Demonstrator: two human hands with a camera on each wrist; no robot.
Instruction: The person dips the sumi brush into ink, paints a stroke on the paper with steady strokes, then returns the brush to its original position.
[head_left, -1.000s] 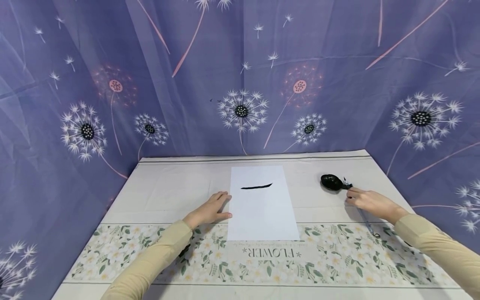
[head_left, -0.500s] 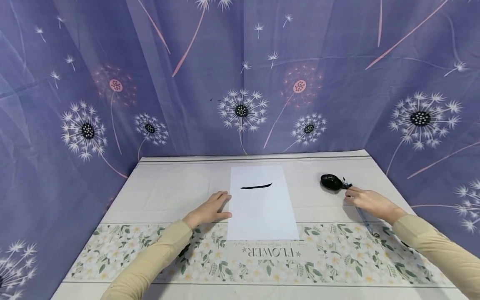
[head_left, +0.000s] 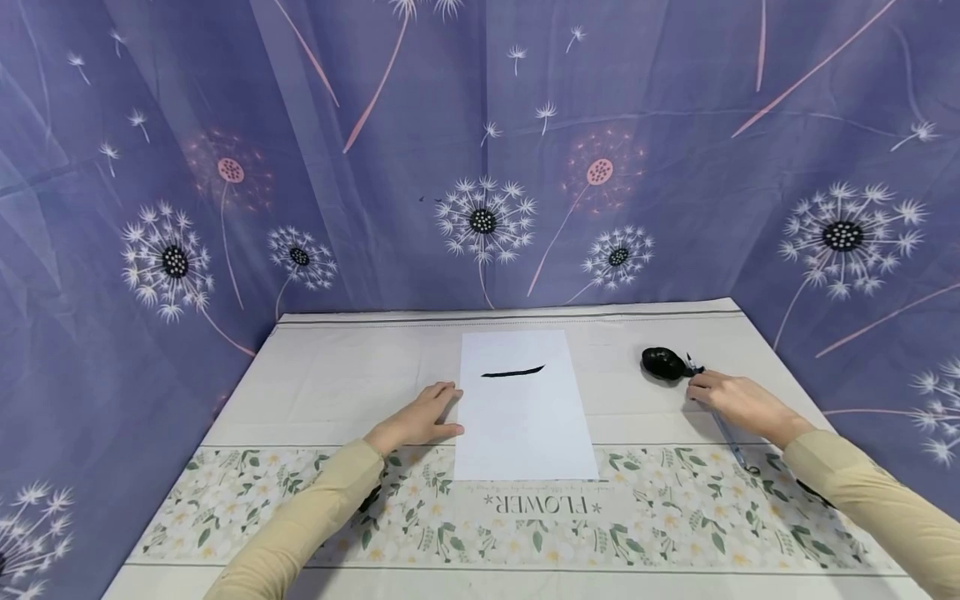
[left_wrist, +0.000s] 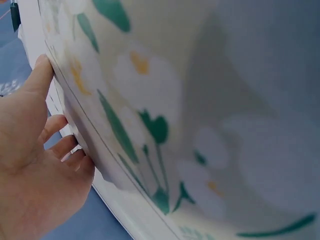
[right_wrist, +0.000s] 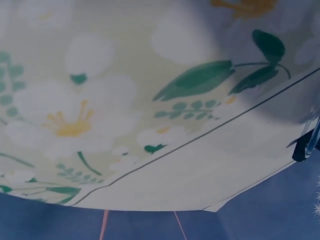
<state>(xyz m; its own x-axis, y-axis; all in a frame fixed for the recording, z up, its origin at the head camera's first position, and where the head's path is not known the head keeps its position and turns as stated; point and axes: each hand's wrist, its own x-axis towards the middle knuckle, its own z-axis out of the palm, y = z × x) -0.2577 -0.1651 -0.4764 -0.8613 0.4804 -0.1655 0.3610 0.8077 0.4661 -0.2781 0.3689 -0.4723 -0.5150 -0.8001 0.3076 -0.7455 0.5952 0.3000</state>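
In the head view, a sheet of white paper (head_left: pixel 525 433) lies on the tablecloth with one black stroke (head_left: pixel 513 372) across its upper part. My left hand (head_left: pixel 416 417) rests at its left edge, fingers and thumb spread, tips touching the paper's side; the left wrist view shows the same hand (left_wrist: pixel 45 145). At the right, my right hand (head_left: pixel 742 407) curls its fingers over the shaft of a writing brush (head_left: pixel 727 437) with a clear bluish handle. Its dark tip leans by the short handle of a round black ink dish (head_left: pixel 663 363). The fingertips are partly hidden.
A white tablecloth (head_left: pixel 337 375) with a floral band (head_left: pixel 540 542) covers the table. Purple dandelion-print curtains (head_left: pixel 375 217) stand close behind and at both sides. In the right wrist view, part of a dark object (right_wrist: pixel 303 146) shows at the right edge.
My right hand has shifted very slightly left along the brush. The left hand, paper and ink dish keep their places.
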